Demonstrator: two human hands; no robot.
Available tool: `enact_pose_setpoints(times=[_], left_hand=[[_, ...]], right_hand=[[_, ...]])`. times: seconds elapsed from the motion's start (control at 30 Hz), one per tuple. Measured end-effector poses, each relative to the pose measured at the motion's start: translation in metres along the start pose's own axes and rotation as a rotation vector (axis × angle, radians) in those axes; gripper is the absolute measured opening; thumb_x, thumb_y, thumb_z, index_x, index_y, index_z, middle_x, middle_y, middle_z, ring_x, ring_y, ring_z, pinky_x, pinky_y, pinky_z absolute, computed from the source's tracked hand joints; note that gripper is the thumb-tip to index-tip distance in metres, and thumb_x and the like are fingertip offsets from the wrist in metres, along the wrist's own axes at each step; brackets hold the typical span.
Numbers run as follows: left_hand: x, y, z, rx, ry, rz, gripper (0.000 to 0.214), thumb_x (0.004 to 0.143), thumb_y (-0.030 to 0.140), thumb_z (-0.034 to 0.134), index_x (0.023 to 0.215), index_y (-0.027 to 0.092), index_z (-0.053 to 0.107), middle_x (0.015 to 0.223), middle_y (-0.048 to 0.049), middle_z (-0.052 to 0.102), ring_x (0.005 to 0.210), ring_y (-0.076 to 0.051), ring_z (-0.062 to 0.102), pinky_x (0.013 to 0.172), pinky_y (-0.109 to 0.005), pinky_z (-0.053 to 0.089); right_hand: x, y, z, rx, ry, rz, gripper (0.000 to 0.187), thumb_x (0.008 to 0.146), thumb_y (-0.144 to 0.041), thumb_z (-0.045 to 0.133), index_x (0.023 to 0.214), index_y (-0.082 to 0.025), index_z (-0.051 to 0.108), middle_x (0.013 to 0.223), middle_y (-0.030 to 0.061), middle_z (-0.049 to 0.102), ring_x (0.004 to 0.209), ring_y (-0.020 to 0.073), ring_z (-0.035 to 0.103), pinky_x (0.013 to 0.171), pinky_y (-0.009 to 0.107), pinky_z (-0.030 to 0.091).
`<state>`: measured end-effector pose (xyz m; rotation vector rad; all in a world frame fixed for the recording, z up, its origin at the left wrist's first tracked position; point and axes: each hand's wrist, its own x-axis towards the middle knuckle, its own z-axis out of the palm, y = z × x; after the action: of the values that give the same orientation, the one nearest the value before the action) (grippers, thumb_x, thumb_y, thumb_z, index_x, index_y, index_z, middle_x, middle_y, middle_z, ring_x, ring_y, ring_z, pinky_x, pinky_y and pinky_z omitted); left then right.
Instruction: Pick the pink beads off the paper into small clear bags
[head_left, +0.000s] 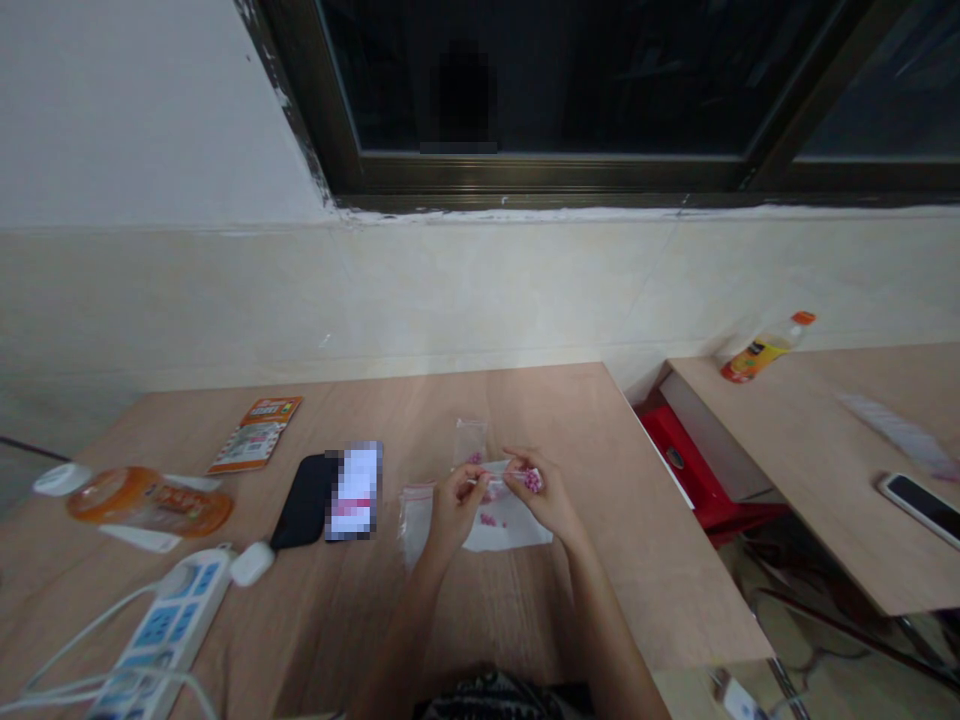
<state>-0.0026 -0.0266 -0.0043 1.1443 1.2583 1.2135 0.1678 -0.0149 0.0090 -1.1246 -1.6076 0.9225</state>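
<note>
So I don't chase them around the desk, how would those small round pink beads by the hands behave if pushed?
The small round pink beads would probably roll easily, being round. They look light, perhaps plastic, though too small to tell. The white sheet beneath looks flat, so it may not stop them, if they're loose at all; that's unclear.

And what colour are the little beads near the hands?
Pink: the beads show best in the head view.
</note>
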Motion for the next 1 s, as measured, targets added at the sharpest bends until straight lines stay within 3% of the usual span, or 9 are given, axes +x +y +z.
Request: enact_pose_setpoints(times=[0.27,0.4,0.5,0.77,1.0], left_hand=[[0.0,-0.003,0.001,0.071,-0.081,0.007,0.024,0.074,0.041,0.071,0.078,0.018,0.069,0.061,-0.0007,0.068,0.055,-0.015,0.066,0.054,-0.023,0.053],[-0.002,0.001,0.0,0.106,-0.023,0.04,0.023,0.076,0.041,0.069,0.074,0.019,0.066,0.064,-0.0015,0.069,0.057,-0.016,0.068,0.053,-0.023,0.053],[-0.003,0.002,0.0,0.13,-0.004,0.011,0.027,0.077,0.044,0.068,0.075,0.018,0.065,0.061,-0.0016,0.068,0.056,-0.017,0.068,0.051,-0.022,0.052],[-0.005,0.001,0.001,0.135,-0.147,-0.041,0.03,0.076,0.044,0.067,0.079,0.015,0.066,0.063,-0.0018,0.068,0.057,-0.016,0.067,0.055,-0.024,0.054],[-0.007,0.007,-0.004,0.248,-0.105,0.093,0.026,0.083,0.039,0.06,0.072,0.016,0.064,0.064,-0.0007,0.066,0.059,-0.013,0.062,0.056,-0.021,0.046]], right_hand=[[-0.002,0.008,0.006,0.015,0.011,0.046,0.04,0.08,-0.027,0.067,0.119,-0.022,0.06,0.078,0.0027,0.067,0.077,0.0204,0.061,0.077,0.034,0.048],[-0.004,0.007,0.004,0.021,-0.013,0.054,0.046,0.081,-0.029,0.068,0.125,-0.023,0.058,0.079,0.0028,0.068,0.076,0.0198,0.062,0.078,0.035,0.048],[-0.005,0.008,0.002,0.012,-0.003,0.048,0.038,0.083,-0.03,0.065,0.12,-0.023,0.062,0.081,0.0035,0.068,0.076,0.0192,0.061,0.075,0.033,0.048],[-0.008,0.008,0.0,-0.017,-0.044,0.008,0.032,0.084,-0.031,0.066,0.115,-0.022,0.066,0.076,0.0035,0.069,0.077,0.0195,0.06,0.076,0.034,0.046],[-0.013,0.012,0.008,0.101,-0.125,0.094,0.06,0.08,-0.033,0.07,0.136,-0.025,0.049,0.087,0.001,0.065,0.08,0.0169,0.061,0.078,0.032,0.048]])
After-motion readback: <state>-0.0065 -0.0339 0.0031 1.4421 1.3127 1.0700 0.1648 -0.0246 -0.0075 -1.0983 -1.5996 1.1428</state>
